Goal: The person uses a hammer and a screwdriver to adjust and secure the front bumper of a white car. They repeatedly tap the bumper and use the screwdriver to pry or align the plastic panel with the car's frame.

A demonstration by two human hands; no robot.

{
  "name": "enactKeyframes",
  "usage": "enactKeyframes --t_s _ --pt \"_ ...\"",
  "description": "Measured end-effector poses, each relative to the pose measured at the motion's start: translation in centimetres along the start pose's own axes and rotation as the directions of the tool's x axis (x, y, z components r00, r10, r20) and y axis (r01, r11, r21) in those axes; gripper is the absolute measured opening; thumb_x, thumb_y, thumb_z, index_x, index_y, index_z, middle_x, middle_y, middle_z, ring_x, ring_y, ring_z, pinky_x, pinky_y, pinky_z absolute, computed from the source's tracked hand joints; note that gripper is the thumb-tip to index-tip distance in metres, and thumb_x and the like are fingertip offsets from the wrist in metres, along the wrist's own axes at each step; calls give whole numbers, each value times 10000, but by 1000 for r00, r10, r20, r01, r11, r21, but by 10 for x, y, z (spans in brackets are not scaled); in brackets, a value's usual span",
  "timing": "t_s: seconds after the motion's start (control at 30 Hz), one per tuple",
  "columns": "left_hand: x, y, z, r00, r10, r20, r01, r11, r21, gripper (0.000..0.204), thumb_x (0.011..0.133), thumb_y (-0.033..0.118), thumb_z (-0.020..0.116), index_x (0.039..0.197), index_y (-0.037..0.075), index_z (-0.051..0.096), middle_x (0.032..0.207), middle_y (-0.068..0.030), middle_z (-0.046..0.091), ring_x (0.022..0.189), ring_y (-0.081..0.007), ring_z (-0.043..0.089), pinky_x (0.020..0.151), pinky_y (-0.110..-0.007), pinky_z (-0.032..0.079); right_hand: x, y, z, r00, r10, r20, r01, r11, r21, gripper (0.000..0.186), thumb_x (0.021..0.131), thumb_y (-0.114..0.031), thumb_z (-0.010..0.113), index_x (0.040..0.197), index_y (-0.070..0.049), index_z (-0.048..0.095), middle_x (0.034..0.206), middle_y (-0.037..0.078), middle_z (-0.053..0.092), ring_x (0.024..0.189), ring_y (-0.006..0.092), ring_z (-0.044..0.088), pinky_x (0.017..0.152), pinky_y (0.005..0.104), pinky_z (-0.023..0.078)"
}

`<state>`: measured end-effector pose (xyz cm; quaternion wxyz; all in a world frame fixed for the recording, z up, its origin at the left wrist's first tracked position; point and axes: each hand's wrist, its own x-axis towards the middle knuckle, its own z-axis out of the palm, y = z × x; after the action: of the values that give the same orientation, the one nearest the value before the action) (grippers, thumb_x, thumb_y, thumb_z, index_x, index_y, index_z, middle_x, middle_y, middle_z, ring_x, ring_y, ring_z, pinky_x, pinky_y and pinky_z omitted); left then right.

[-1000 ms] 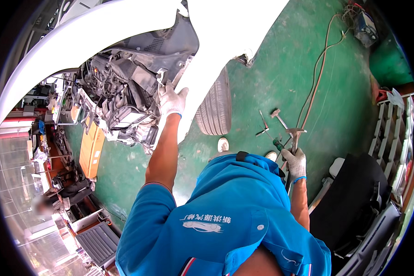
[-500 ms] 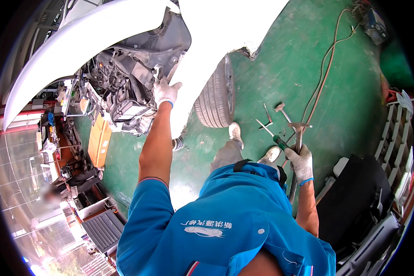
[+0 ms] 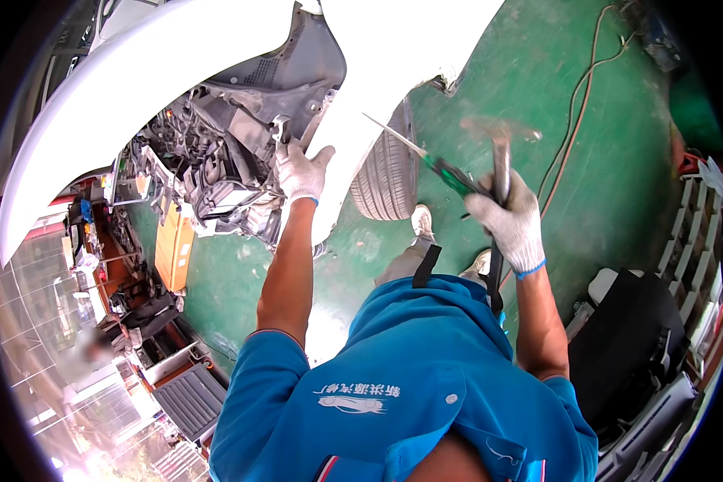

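Note:
My left hand (image 3: 300, 169), in a white glove, presses against the edge of a white car fender (image 3: 361, 72) beside the exposed front-end parts (image 3: 217, 173). Raised at chest height, my right hand (image 3: 510, 221), also gloved, is shut on a hammer (image 3: 500, 149) and a green-handled screwdriver (image 3: 426, 161) whose thin shaft points up and left toward the fender. The hammer head is blurred. The car's front tyre (image 3: 386, 181) stands between my two hands, on the green floor.
An orange hose (image 3: 574, 104) runs across the green floor (image 3: 538, 80) at upper right. A black seat (image 3: 631, 345) and grey grille parts (image 3: 691, 233) lie at right. Black trim panels (image 3: 189, 398) and a yellow box (image 3: 173, 245) lie at lower left, where a person crouches.
My right hand has lifted the hammer and screwdriver from low near the floor up to chest height. My left hand has stayed on the fender edge. The view has shifted closer.

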<state>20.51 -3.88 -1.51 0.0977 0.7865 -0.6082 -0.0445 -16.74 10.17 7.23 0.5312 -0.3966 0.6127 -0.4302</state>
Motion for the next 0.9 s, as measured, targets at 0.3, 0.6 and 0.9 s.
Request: enactKeyframes --t_s 0.3,0.6,0.9 --pt "1 0 2 995 46 -90 -49 998 -33 846 745 533 875 1324 -15 591 1317 -262 563 1271 -437 527 1080 -512 450 75 -51 63 979 -177 98 200 926 -320 531 808 -479 828 978 -16 631 820 156 673 762 250 685 745 381 556" --pt "-2 -4 6 995 38 -92 -44 997 -69 906 752 532 873 1399 -13 547 1406 -259 508 1342 -437 473 1126 -508 417 101 -82 82 957 -228 177 288 792 -538 562 803 -489 792 989 14 625 856 234 710 849 384 735 785 452 571" --pt "-2 -3 6 995 22 -97 -30 996 -80 913 737 539 876 1400 2 553 1418 -253 506 1355 -433 470 1137 -503 412 110 -111 91 873 -401 277 470 546 -693 410 794 -332 758 989 -7 603 810 236 708 841 427 727 768 502 588"
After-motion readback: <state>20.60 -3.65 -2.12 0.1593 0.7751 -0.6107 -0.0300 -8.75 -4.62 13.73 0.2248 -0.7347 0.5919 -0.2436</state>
